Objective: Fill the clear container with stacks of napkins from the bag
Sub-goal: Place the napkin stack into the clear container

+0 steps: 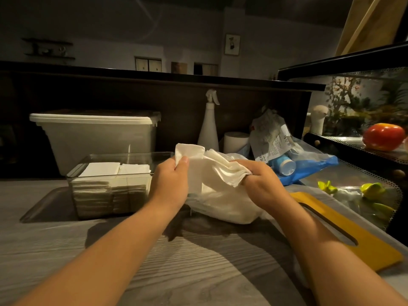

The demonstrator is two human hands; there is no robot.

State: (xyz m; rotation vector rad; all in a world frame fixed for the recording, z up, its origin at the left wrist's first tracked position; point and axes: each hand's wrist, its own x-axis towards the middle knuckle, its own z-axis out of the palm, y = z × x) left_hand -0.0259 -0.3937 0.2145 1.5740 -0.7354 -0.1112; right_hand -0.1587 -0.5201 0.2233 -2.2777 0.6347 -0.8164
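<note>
where any writing shows, it is on a crumpled white pouch (269,133), well right of the container (110,178) and further back: dark print and a red mark, too small to read.

napkins (212,164): white, thin, soft; a loose bundle, bent in the middle and fanned at its edges; held in the air just right of the container, above the bag.

left hand (170,180): grips the bundle's upper left end, thumb on the front.

right hand (262,180): fingers curled round the bundle's right end.

bag (225,206): clear plastic, full of white napkins, lying on the counter (198,261) just right of the container, under both hands.

container: clear, rectangular, open-topped, on a dark tray (44,206); two flat-topped white stacks (103,168) side by side inside, tops near the rim.

behind the container: white lidded bin (97,133).

right of the container, further back: white spray bottle (208,127), paper roll (236,141), blue-capped bottle (286,165) in a blue-edged bag (318,162).

right of the container, nearer: yellow board (344,230).
</note>
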